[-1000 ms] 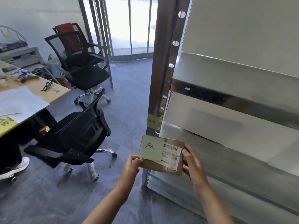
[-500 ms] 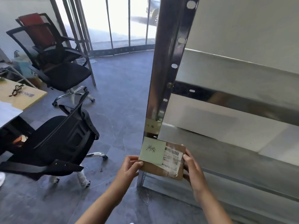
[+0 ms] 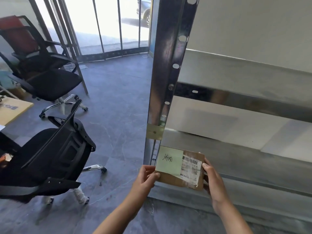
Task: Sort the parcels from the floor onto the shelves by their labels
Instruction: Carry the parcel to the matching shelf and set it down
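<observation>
Steel rack (image 3: 244, 102) fills 1–5 o'clock; its post (image 3: 166, 78) runs up centre w/ a small tag (image 3: 154, 131) stuck on it. Black chairs at 9 o'clock: near chair (image 3: 55, 154), far chair (image 3: 40, 68) behind. Desk corner (image 3: 11, 110) at frame edge, 9 o'clock. Brown parcel (image 3: 181, 169) at 5 o'clock, held in front of lower shelf. Green note (image 3: 169, 160) w/ handwriting on its face, barcode label (image 3: 191, 168) just beside. L hand (image 3: 145, 179) pinches parcel's left edge; R hand (image 3: 213, 179) clamps right edge.

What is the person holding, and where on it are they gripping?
A small brown parcel, held by its two short ends: the left hand pinches the end with the green note, the right hand the other.
</observation>
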Tool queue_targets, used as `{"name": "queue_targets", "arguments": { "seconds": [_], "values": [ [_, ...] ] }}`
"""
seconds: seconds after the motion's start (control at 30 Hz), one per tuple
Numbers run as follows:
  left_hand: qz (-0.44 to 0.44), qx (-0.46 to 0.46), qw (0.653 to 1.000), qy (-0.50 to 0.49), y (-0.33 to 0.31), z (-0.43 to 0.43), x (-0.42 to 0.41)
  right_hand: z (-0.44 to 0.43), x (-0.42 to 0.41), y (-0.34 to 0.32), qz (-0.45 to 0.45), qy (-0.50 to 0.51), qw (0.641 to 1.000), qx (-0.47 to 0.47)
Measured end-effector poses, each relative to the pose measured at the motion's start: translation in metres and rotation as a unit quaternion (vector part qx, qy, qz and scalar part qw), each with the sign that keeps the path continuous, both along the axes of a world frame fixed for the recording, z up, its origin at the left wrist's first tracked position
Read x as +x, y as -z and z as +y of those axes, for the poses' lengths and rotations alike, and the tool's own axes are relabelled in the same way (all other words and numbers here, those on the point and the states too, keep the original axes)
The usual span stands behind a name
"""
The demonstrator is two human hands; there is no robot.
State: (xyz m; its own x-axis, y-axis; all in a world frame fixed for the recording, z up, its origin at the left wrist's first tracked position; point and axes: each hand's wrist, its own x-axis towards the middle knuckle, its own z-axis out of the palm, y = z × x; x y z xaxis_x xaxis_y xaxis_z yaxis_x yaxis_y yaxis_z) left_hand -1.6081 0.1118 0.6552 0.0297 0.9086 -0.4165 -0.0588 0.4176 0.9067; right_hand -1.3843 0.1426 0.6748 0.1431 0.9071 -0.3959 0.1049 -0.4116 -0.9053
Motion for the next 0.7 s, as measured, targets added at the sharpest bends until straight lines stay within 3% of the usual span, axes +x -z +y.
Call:
{"name": "queue_targets", "arguments": {
  "seconds": [0.37,0.7],
  "values": [
    [0.033,0.028,0.998,0.044,-0.011,0.036,0.064,0.023,0.06,-0.021,-0.002,0.05,0.999,-0.009],
    [0.041,0.068,0.997,0.0,-0.013,0.089,0.098,0.084,0.075,-0.006,0.011,0.028,0.999,-0.027]
  ]
}}
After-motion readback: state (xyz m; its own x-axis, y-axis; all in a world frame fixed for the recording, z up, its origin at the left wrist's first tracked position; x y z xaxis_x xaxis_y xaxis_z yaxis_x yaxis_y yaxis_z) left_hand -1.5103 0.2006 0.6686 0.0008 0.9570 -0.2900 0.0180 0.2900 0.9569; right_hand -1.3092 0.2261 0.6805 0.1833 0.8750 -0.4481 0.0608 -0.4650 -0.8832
